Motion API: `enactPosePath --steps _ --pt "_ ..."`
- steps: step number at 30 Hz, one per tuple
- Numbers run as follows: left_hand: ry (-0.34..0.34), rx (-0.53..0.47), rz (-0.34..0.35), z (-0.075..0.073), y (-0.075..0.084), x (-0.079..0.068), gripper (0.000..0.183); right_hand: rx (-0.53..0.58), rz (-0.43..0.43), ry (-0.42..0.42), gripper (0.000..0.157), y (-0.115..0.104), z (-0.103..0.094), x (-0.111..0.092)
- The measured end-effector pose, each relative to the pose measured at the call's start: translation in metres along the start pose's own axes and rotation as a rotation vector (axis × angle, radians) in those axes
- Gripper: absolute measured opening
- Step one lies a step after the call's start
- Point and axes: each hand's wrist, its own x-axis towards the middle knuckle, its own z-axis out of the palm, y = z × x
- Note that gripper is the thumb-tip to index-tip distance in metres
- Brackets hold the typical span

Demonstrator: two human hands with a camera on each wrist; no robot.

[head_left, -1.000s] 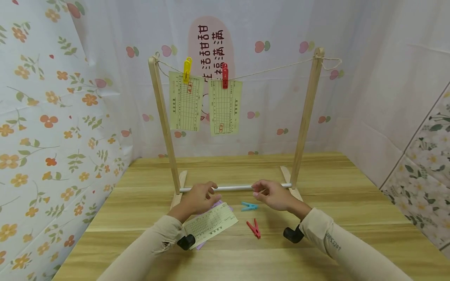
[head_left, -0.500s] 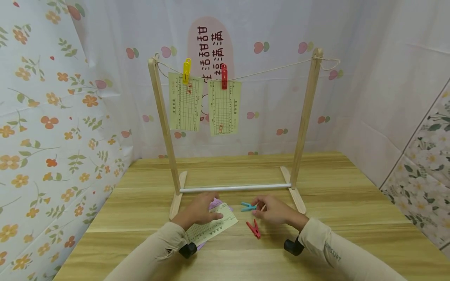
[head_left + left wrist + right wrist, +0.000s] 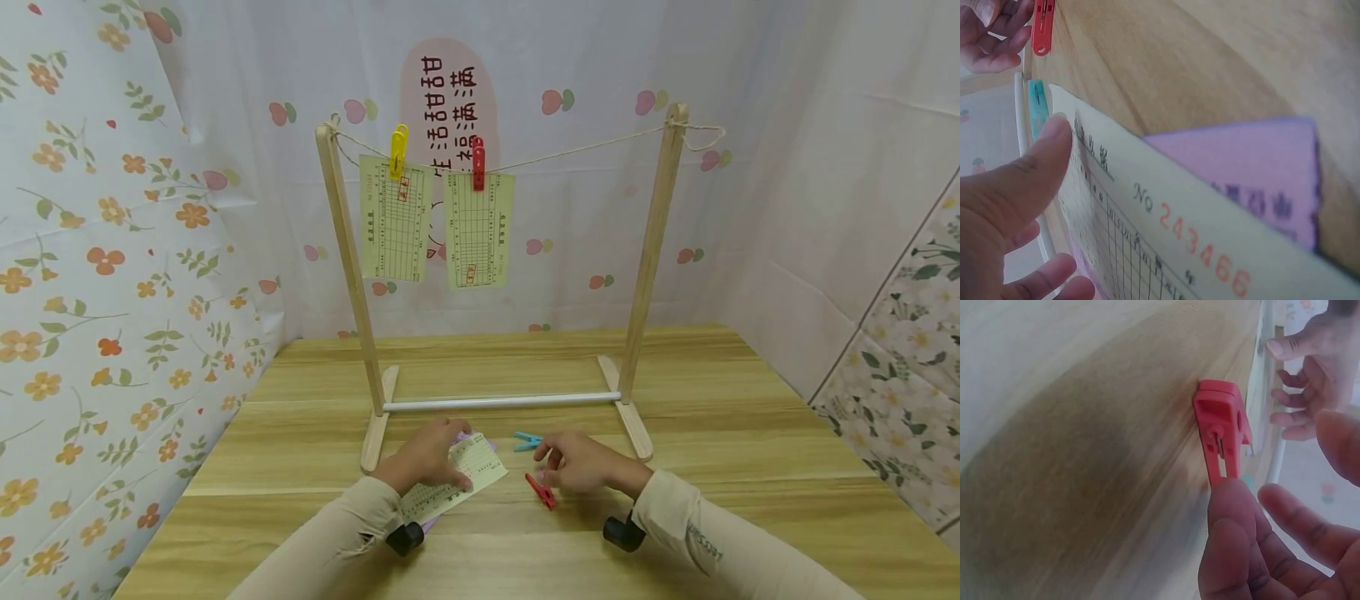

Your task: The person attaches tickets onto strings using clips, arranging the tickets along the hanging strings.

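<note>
The right hand [image 3: 587, 463] is loosely curved, thumb and fingers apart. At its fingertips the red peg [image 3: 541, 492] slants, joined end toward the person. The left hand [image 3: 426, 454], thumb spread, is over a paper slip [image 3: 483, 468] angled away rightward.

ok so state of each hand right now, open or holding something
Left hand: open, over the pale yellow slip.
Right hand: at the lower red clip; can't tell if it grips.

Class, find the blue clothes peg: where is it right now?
In the head view, the blue clothes peg lies on the table, just left of the right hand, between the white bar and the lower red peg.
</note>
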Motion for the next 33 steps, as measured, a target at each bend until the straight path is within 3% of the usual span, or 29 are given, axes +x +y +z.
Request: enactPosePath --steps 12,20,33 --pt "-0.042 0.023 0.018 0.0031 0.0020 0.0012 0.072 -0.055 -0.018 -0.023 0.018 0.0021 0.0058 0.0002" --pt "-0.083 -0.020 -0.031 0.0022 0.0032 0.0043 0.073 -0.064 -0.005 -0.033 0.012 0.0029 0.0084 0.0021" --pt "-0.079 -0.025 -0.004 0.0009 0.0052 0.0090 0.069 -0.060 0.000 -0.023 0.014 0.0051 0.0084 0.0023"
